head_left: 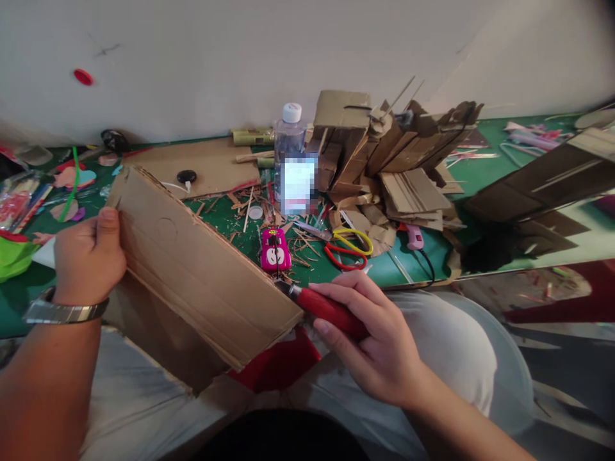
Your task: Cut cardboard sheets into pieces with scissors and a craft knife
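Left hand (90, 257) pinches folded cardboard (206, 259) at nine o'clock from the red-handled tool (329, 310); right hand (372, 339) wraps it. Folding looks done; faint curved outline (175, 225) appears uncut, trimming perhaps unfinished.

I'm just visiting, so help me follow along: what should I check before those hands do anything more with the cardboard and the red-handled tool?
1. Left hand holding the cardboard piece: ok, gripping one end.
2. Right hand around the red-handled tool: ok, fingers wrapped over the handle.
3. Left hand away from the tool's metal end: ok, it is at the opposite end of the cardboard.
4. Tool's tip touching the cardboard: cannot tell; too indistinct.
5. Cardboard lying flat: not ok, it slants above the lap.
6. Table tidy: not ok, scraps litter it.
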`<state>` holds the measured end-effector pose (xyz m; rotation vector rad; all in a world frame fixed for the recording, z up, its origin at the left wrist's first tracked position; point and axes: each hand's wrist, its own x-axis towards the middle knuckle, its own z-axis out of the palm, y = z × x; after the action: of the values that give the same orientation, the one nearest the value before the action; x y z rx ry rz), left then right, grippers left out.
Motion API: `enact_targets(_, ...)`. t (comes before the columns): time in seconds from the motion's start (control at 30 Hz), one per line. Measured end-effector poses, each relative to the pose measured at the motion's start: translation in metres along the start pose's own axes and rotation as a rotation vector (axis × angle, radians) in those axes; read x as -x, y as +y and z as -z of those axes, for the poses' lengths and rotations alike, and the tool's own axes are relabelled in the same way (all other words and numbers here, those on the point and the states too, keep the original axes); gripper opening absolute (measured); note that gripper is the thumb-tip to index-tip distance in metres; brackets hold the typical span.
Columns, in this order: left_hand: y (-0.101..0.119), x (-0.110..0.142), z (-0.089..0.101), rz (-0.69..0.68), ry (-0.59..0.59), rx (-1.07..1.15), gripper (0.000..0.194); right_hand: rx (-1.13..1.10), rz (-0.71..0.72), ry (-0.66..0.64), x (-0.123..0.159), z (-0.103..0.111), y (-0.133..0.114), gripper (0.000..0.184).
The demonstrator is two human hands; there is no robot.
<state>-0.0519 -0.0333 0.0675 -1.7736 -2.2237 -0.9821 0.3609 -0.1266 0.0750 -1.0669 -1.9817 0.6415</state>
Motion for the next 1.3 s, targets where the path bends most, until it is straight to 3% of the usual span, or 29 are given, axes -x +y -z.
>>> enact_targets(0.5, -0.006, -0.008, -0.004, 0.012, 0.0, -0.098, 0.053, -0.124, -0.02, -0.036, 0.002, -0.005, -0.003, 0.033)
enact_targets(0.9, 0.014, -0.004, -0.006, 0.132, -0.18, -0.143, 0.049, -0.14, -0.083, 0.021, 0.003, -0.01, 0.002, 0.03)
enact_targets(1.3, 0.011, -0.004, -0.008, 0.091, -0.213, -0.152, 0.049, -0.155, -0.064, 0.01, 0.001, -0.006, 0.002, 0.03)
